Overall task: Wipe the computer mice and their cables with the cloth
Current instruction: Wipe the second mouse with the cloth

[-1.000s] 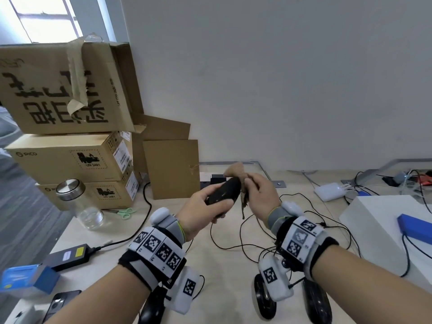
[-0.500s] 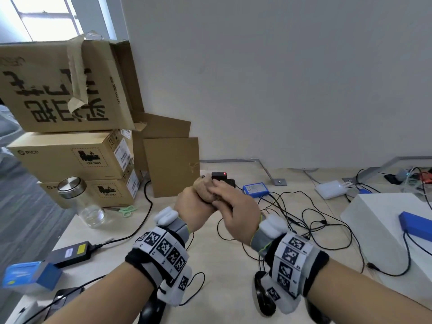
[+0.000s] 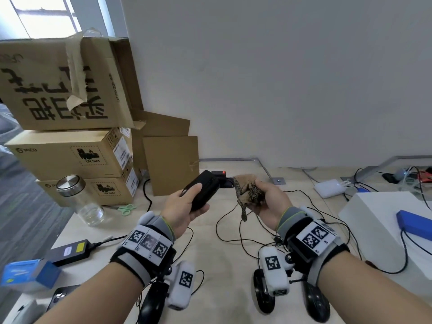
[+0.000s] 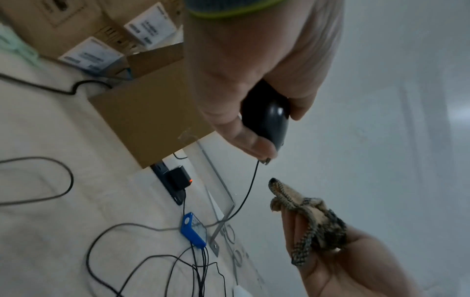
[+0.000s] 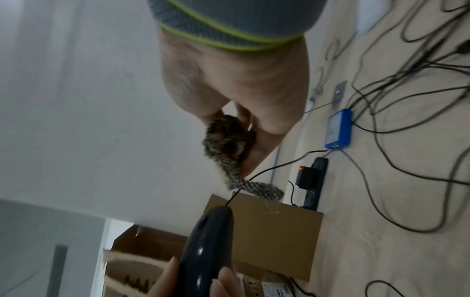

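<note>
My left hand [image 3: 195, 201] grips a black computer mouse [image 3: 203, 190] above the table, thumb on top, nose pointing away to the right. Its thin black cable [image 4: 250, 186] hangs from the nose down to the table. A hand's width to the right, my right hand [image 3: 261, 197] holds a bunched tan cloth [image 3: 247, 195] with a dark speckled edging, one tail dangling. In the right wrist view the cloth [image 5: 229, 144] hangs just clear of the mouse [image 5: 208, 247], and the cable [image 5: 267, 170] runs past the cloth's tail.
Stacked cardboard boxes [image 3: 70, 155], a glass jar [image 3: 81, 199] and scissors [image 3: 126, 209] stand left. A power strip [image 3: 221, 177], a blue box [image 4: 193, 229] and loose cables [image 3: 257, 239] lie ahead. A white box [image 3: 383, 220] is right. More black mice [image 3: 150, 305] lie near me.
Half a second ago my right hand and the cloth covered the mouse. Now the right hand has drawn off to the right with the cloth, and the mouse is bare in my left hand.
</note>
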### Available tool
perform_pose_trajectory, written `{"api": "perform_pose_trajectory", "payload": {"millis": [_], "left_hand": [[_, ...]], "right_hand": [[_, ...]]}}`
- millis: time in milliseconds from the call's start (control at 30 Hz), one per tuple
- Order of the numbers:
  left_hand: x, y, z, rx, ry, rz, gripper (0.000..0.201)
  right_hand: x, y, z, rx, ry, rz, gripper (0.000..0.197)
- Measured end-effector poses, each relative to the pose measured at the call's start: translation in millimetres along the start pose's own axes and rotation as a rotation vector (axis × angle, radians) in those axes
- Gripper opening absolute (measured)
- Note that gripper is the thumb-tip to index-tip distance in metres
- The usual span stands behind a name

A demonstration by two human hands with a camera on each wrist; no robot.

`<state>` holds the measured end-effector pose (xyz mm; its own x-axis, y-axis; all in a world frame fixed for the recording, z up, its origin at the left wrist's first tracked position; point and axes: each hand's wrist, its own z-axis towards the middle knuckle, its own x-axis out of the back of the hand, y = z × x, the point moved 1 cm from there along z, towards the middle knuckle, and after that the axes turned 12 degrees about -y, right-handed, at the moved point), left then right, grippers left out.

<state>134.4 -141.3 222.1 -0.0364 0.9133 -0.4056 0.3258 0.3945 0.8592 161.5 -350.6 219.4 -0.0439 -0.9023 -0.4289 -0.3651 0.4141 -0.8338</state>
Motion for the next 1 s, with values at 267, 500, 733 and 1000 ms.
{"api": "perform_pose_trajectory", "payload": {"millis": [267, 500, 733, 1000], "left_hand": [[-3.1, -7.5, -7.7, 0.120, -0.199, -0.077, 0.021], [9.5, -7.6, -6.7, 0.161, -0.362, 0.274, 0.035], [14.4, -4.1, -6.8, 0.141, -0.375, 0.648, 0.020], [18.9, -3.4, -2.3, 0.056, -0.282, 0.578, 0.013]], "right_hand": [[-13.2, 34.9, -13.6, -0.116, -0.263, 0.244, 0.028], [-15.9, 41.3, -10.3, -0.129, -0.396, 0.282, 0.032], [-11.6, 48.3, 5.7, -0.206, -0.249, 0.004, 0.023], [3.2, 33.0, -2.4, -0.116, -0.744, -0.029, 0.056]]}}
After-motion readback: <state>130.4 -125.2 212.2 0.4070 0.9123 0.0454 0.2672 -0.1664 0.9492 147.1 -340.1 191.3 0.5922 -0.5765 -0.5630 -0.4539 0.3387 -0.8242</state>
